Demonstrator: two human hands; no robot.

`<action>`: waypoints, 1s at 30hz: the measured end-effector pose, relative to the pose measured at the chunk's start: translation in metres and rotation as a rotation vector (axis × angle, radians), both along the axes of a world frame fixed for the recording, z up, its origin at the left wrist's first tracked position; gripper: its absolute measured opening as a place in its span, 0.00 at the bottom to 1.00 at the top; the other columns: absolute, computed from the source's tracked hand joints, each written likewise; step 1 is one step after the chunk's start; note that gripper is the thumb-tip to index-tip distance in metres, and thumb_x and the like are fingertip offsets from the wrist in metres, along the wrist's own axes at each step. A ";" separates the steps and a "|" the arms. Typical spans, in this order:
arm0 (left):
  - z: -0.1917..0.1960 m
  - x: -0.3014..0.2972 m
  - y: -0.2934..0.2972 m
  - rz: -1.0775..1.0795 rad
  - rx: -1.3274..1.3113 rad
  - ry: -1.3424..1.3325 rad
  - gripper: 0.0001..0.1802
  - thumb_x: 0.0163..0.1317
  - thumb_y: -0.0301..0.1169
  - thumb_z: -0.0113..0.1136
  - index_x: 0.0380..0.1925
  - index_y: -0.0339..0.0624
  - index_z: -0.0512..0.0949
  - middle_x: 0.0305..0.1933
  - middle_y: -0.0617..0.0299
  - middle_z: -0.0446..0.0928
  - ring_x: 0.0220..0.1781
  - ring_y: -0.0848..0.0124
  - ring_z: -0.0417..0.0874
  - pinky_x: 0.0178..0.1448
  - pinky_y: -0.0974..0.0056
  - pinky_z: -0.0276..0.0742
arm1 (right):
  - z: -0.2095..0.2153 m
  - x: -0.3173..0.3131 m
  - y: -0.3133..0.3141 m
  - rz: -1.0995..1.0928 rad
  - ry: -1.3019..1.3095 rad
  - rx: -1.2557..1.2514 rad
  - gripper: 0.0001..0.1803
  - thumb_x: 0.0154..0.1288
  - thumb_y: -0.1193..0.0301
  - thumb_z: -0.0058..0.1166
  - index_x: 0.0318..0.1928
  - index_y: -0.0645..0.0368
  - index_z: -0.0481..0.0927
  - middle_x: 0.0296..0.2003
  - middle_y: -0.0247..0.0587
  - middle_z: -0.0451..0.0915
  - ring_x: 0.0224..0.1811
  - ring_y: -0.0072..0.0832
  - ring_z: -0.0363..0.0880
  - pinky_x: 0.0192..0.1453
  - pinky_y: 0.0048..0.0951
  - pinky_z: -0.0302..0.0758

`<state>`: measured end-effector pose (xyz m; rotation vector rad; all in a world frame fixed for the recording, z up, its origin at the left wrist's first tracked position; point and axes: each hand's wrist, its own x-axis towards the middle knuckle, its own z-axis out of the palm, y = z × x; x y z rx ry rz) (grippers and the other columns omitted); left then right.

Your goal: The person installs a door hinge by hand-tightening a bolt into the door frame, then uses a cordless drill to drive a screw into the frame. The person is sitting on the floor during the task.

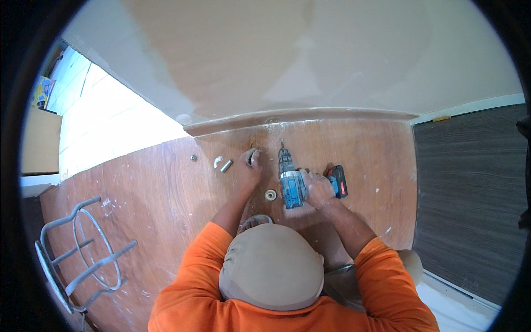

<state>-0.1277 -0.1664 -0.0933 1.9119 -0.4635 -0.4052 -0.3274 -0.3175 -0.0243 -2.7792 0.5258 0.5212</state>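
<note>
Drilling looks set to begin: right hand (319, 188) clenched on the blue cordless drill (291, 180) lying on the wooden floor (166, 193), left hand (249, 166) fingers grasping a small round fitting (254, 157) near the baseboard, which likely needs steadying next.

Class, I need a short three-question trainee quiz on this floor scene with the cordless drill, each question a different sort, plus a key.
1. True or false: the right hand grips the drill.
2. The left hand touches: A) a small round fitting B) the metal stand C) a cardboard box.
3. Fill in: the round metal ring lies on the ____ floor.

Key: 1 true; 2 A; 3 wooden.
</note>
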 end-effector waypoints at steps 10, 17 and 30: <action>0.016 -0.004 0.026 -0.040 -0.028 0.719 0.17 0.72 0.41 0.57 0.50 0.41 0.80 0.29 0.66 0.79 0.27 0.75 0.80 0.30 0.68 0.73 | -0.003 -0.005 0.001 -0.006 0.008 0.020 0.41 0.53 0.71 0.62 0.68 0.64 0.63 0.56 0.57 0.75 0.55 0.50 0.79 0.61 0.44 0.75; 0.011 -0.011 0.028 -0.026 0.190 0.153 0.17 0.68 0.41 0.60 0.43 0.39 0.84 0.35 0.54 0.85 0.35 0.64 0.86 0.42 0.60 0.80 | 0.006 -0.008 0.003 0.014 0.018 -0.015 0.40 0.53 0.71 0.62 0.68 0.64 0.63 0.52 0.56 0.77 0.53 0.49 0.80 0.59 0.44 0.76; 0.066 0.014 0.052 -0.168 0.454 -0.236 0.14 0.64 0.41 0.61 0.41 0.45 0.86 0.36 0.43 0.83 0.42 0.44 0.84 0.49 0.49 0.78 | -0.005 -0.022 0.005 0.022 -0.046 -0.053 0.39 0.53 0.71 0.61 0.67 0.64 0.64 0.51 0.57 0.77 0.53 0.49 0.80 0.58 0.44 0.77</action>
